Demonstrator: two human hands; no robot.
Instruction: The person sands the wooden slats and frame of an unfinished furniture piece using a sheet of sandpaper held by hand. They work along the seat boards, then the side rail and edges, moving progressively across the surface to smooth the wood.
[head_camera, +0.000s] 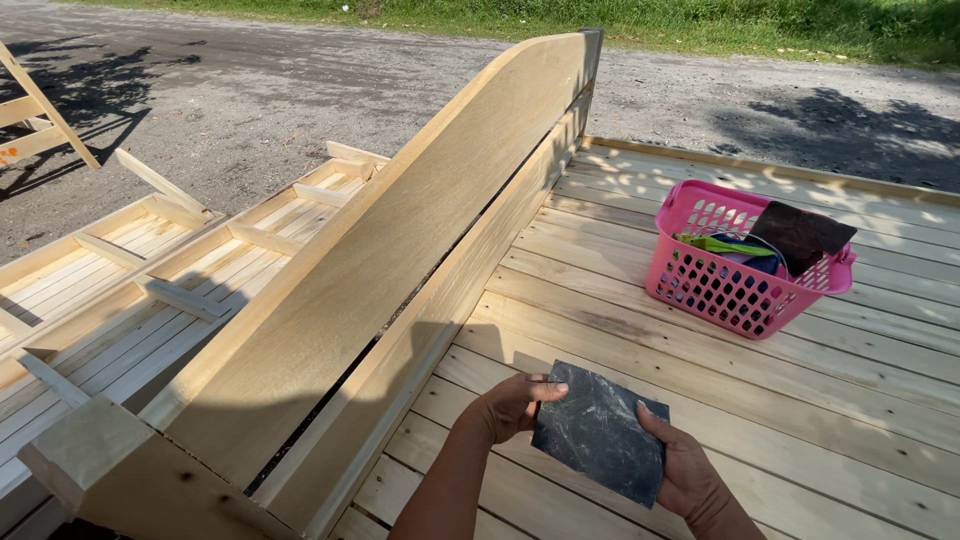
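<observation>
Both of my hands hold one dark grey sheet of sandpaper (600, 430) low in the view, above the pale slatted wood surface (780, 380). My left hand (510, 405) pinches its left edge with the thumb on top. My right hand (685, 470) grips its right edge from below. To the left of my hands rises a tall curved wooden side board (400, 250), running from near me to the far end.
A pink plastic basket (735, 290) stands on the slats ahead to the right, with a dark sheet and green and blue items in it. More slatted wooden frames (130, 300) lie on the left. Gravel road and grass lie beyond.
</observation>
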